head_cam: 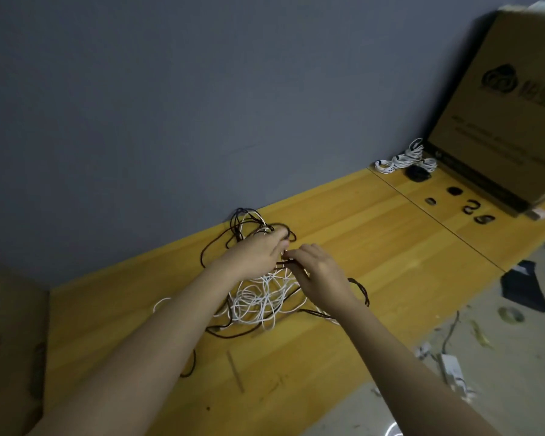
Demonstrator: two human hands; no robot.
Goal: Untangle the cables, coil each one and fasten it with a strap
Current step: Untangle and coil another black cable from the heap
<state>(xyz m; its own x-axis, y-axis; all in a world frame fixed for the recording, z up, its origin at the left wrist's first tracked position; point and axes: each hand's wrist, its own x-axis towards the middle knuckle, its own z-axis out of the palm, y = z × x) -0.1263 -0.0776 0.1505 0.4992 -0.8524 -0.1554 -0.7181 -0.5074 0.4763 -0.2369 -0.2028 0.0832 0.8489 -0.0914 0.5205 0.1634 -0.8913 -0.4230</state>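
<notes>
Tangled heap of thin white and dark brown cables [258,297]: lies mid-bench on the yellow wooden bench top [359,221]. Judged light, limp, snag-prone; best taken near a free end, fed through loops rather than pulled.

Left hand [258,251]: at the heap's 12 o'clock, fingers curled into strands.

Right hand [320,269]: just beside, at 1 o'clock, pinching a dark strand.

Finished white coils [405,157]: at 2 o'clock, well apart, beside a brown cardboard box [501,114].

Loose black straps [472,207]: near them.
</notes>
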